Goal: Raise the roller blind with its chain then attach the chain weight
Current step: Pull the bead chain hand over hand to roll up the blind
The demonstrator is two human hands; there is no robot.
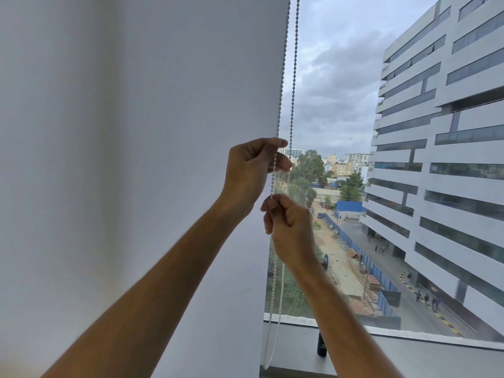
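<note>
Beside window [341, 105], white beaded chain [282, 77]

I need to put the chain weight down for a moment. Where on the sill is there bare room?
The window sill is bare to the right of the dark bottle, along the glass. It is crowded left of the bottle, where the bead chain loop hangs down beside the roller blind.

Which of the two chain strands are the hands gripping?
The left strand, beside the blind's edge: both hands pinch it. The right strand hangs free.
</note>
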